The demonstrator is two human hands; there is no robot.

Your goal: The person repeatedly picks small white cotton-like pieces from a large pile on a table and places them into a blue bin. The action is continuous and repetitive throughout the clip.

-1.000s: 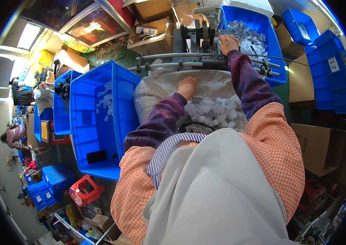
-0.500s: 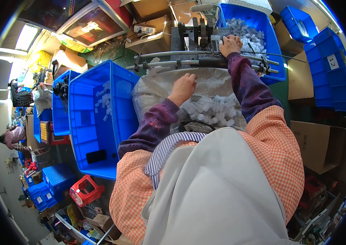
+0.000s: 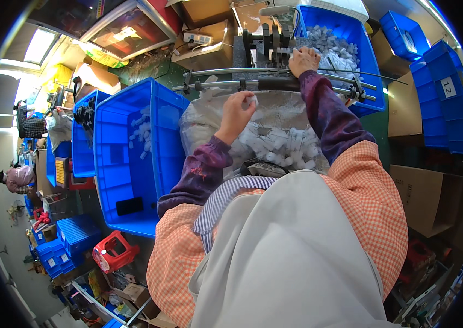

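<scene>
Small white plastic pieces [image 3: 283, 145] lie heaped on a pale sheet in front of me. Over the sheet's left part is my left hand [image 3: 236, 116], its thumb and fingers pinching one small white plastic piece [image 3: 254, 100]. At the far side, my right hand [image 3: 303, 61] rests against the dark metal machine [image 3: 267, 46], just beyond its steel rails [image 3: 220, 71]. Its fingers are bent together near the working part, and whatever lies under them is hidden.
Left of the sheet stands a large blue bin [image 3: 152, 158] holding some white pieces and a black phone [image 3: 129, 206]. Another blue bin [image 3: 370, 54], full of white pieces, is behind the right hand. A thin dark rod [image 3: 387, 78] sticks out rightward. Cardboard boxes [image 3: 428, 197] stand at right.
My left hand has shifted left and now shows a white piece between its fingertips. My right hand has moved slightly left at the machine. A person in the left background has changed posture.
</scene>
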